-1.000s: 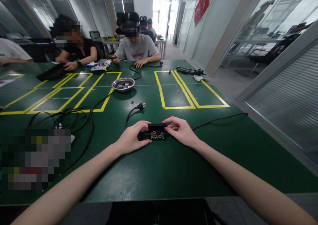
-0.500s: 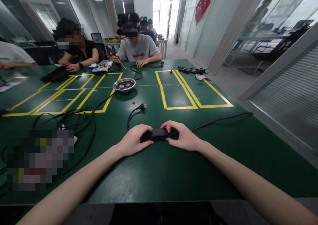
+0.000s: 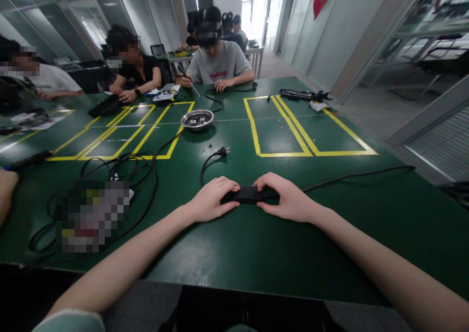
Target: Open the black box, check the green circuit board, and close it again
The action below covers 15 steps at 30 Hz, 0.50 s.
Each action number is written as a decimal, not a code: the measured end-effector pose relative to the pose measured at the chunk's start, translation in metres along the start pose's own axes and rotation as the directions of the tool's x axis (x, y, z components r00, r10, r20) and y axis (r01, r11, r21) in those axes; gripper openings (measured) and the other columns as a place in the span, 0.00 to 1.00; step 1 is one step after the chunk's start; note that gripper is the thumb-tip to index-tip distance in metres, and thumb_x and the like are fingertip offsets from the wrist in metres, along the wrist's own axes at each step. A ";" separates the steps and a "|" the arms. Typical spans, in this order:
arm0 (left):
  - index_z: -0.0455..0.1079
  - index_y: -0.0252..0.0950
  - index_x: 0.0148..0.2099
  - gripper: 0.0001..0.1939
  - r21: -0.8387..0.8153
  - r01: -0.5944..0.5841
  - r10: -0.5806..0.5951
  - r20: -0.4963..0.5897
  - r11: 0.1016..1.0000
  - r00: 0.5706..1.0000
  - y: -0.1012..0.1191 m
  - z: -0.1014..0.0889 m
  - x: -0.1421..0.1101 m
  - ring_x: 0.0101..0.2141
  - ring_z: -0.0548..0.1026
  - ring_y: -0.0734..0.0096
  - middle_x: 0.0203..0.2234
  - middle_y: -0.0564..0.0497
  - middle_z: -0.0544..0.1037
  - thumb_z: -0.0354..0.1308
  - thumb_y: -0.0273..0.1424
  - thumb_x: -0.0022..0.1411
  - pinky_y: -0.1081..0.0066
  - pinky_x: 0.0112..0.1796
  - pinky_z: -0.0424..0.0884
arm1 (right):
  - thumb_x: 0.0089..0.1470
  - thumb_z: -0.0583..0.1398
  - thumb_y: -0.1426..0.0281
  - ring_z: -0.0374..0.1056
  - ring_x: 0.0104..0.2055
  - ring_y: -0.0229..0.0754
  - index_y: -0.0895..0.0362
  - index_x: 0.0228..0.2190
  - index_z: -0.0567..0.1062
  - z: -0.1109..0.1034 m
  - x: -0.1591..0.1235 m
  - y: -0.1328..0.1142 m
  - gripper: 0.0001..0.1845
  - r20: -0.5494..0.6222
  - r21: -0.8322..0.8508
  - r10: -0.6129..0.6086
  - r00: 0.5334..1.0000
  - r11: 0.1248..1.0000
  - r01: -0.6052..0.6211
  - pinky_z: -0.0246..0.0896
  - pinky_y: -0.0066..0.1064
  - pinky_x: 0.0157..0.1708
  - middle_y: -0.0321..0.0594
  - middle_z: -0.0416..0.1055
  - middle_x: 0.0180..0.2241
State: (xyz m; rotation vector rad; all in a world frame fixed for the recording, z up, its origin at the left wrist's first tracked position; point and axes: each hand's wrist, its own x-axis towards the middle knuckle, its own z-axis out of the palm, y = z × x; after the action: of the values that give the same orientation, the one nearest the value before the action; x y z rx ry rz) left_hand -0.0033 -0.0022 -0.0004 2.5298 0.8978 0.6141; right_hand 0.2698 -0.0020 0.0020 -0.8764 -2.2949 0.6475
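Note:
Between my two hands lies a small black power adapter [image 3: 248, 194], its cover down over the circuit board, which is hidden. My left hand [image 3: 217, 199] grips its left end, thumb at the near side and fingers at the far side. The right end is pinched by my right hand [image 3: 287, 197] in the same way. A black power cord [image 3: 351, 176] runs off to the right from behind my right hand. Beyond my left hand, a cord ending in a black plug [image 3: 223, 152] lies on the green table [image 3: 234, 254].
A metal bowl [image 3: 197, 120] with small metal parts stands farther back. Tangled black cables [image 3: 124, 163] and a blurred-out item [image 3: 93, 215] lie to the left. Yellow tape [image 3: 286, 155] marks the table. A black tripod [image 3: 304, 94] lies at the back right. Co-workers sit opposite and leftward.
The adapter stood open with its circuit board showing; its black cover has come down over the board. My head view has turned left, and a co-worker's hand now shows at the left edge.

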 end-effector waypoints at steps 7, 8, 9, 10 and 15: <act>0.66 0.36 0.50 0.09 0.108 -0.030 0.030 -0.001 0.994 1.000 0.005 0.003 0.000 0.47 0.75 0.55 0.48 0.41 0.78 0.58 0.33 0.71 0.57 0.49 0.72 | 0.54 0.65 0.71 0.73 0.42 0.48 0.53 0.42 0.74 0.000 0.001 0.000 0.13 0.017 -0.076 0.001 1.000 0.997 0.000 0.69 0.39 0.42 0.43 0.77 0.40; 0.66 0.36 0.50 0.09 0.119 -0.033 0.034 -0.006 0.992 0.999 0.006 0.003 0.000 0.47 0.75 0.55 0.48 0.40 0.78 0.58 0.33 0.71 0.57 0.49 0.72 | 0.53 0.66 0.71 0.73 0.42 0.48 0.53 0.42 0.74 -0.001 0.001 0.000 0.14 0.020 -0.088 0.004 1.000 0.996 -0.003 0.69 0.39 0.42 0.42 0.77 0.40; 0.65 0.35 0.51 0.09 0.126 -0.034 0.035 -0.011 0.991 0.999 0.006 0.003 0.000 0.47 0.75 0.54 0.48 0.40 0.77 0.57 0.33 0.72 0.56 0.48 0.72 | 0.52 0.67 0.71 0.73 0.41 0.48 0.53 0.42 0.74 -0.001 0.001 0.000 0.15 0.026 -0.099 0.006 1.000 0.995 -0.004 0.69 0.38 0.41 0.42 0.77 0.40; 0.65 0.35 0.51 0.09 0.130 -0.032 0.034 -0.016 0.991 0.999 0.006 0.003 0.001 0.47 0.74 0.54 0.47 0.40 0.77 0.56 0.33 0.72 0.57 0.48 0.73 | 0.51 0.68 0.71 0.73 0.41 0.48 0.54 0.42 0.74 -0.001 0.001 0.001 0.16 0.034 -0.110 0.005 0.999 0.994 -0.001 0.69 0.38 0.41 0.42 0.77 0.40; 0.65 0.35 0.54 0.12 0.154 -0.012 0.015 -0.021 0.988 1.000 0.007 0.004 0.002 0.45 0.75 0.56 0.47 0.41 0.78 0.54 0.35 0.73 0.57 0.48 0.72 | 0.52 0.65 0.73 0.72 0.42 0.48 0.57 0.46 0.72 0.003 0.004 0.002 0.19 0.053 -0.191 -0.070 0.996 0.978 0.079 0.70 0.38 0.41 0.46 0.77 0.42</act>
State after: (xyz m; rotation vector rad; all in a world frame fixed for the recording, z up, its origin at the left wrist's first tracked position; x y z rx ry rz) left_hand 0.0034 -0.0067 0.0000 2.6723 0.9711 0.5997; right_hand 0.2663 0.0019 0.0003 -0.8665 -2.4500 0.4210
